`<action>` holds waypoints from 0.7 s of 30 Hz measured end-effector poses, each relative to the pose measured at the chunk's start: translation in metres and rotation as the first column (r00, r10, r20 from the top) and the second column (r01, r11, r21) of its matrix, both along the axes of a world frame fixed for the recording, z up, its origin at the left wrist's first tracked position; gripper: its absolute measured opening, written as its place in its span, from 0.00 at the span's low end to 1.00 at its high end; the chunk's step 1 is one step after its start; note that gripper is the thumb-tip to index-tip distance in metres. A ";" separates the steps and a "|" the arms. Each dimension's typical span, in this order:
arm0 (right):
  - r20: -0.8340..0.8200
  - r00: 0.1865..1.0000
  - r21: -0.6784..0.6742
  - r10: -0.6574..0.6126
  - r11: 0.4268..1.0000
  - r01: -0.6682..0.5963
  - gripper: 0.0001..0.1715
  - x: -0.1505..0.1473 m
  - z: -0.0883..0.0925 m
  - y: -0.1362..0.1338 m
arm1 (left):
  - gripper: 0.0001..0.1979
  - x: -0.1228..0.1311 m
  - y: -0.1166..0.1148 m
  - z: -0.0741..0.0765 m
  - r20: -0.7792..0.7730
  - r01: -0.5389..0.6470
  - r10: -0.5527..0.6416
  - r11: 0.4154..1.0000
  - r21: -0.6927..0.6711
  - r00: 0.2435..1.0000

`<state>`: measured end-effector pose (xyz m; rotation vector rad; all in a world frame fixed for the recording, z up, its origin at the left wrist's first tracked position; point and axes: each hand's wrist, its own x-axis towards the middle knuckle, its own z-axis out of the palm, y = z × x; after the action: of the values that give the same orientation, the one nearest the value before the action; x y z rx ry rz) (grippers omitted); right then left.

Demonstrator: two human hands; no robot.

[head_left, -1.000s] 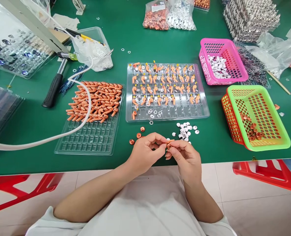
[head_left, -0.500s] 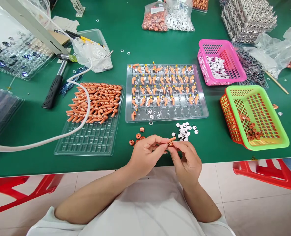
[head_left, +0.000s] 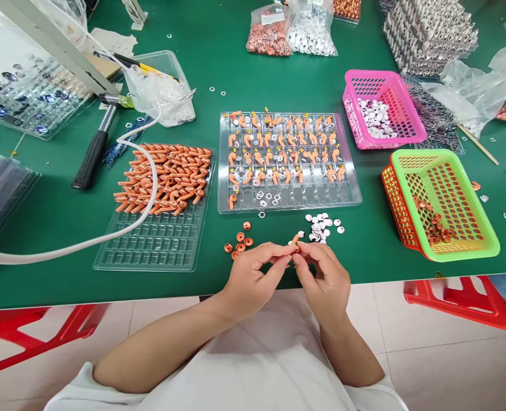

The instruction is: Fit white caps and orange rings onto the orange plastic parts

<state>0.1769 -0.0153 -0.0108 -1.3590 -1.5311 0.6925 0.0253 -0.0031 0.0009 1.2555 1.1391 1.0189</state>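
Fingertips of my left hand (head_left: 253, 277) and my right hand (head_left: 326, 278) meet, both pinching one small orange earbud shell (head_left: 296, 240). Its stem points up and away; the rest is mostly covered by my fingers. Just left of my left hand lie several round copper-orange earbud caps (head_left: 241, 236). Beyond my right hand is a loose pile of white discs with dark marks (head_left: 320, 225). Ahead, a clear compartment tray (head_left: 321, 197) holds rows of orange earbud shells with yellow tips. Several loose white rings lie in its front row.
At left, a clear tray (head_left: 145, 251) carries piled orange shells under a white cable (head_left: 107, 238). A hammer (head_left: 92, 157) lies beyond. At right stand a pink basket (head_left: 383, 80) of white discs and a green basket (head_left: 470, 251) with copper-orange caps. Bags (head_left: 270, 37) lie at the back.
The earbud shell's stem has turned a little more upright between my fingers. My hands have barely moved, and both keep their pinch.
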 end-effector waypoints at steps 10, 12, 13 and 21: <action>-0.251 0.959 -0.144 0.134 0.974 -0.174 0.07 0.010 -0.002 0.004 | 0.08 -0.011 0.012 0.002 -0.128 0.131 -0.098 0.951 0.281 0.987; -0.371 0.916 -0.179 0.152 0.956 -0.231 0.07 0.012 -0.003 0.005 | 0.06 -0.013 0.014 0.000 -0.196 0.131 -0.063 0.927 0.352 0.979; -0.413 0.897 -0.190 0.157 0.949 -0.253 0.07 0.012 -0.003 0.004 | 0.06 -0.014 0.015 -0.001 -0.226 0.129 -0.042 0.914 0.384 0.973; -0.609 0.767 -0.218 0.201 0.888 -0.406 0.08 0.016 -0.001 0.002 | 0.11 -0.019 0.018 -0.001 -0.251 0.193 -0.036 0.746 0.637 0.967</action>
<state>0.1924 -0.0135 -0.0118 -0.9910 -1.1694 1.4912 0.0059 0.0152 -0.0002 2.0272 0.8621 1.2628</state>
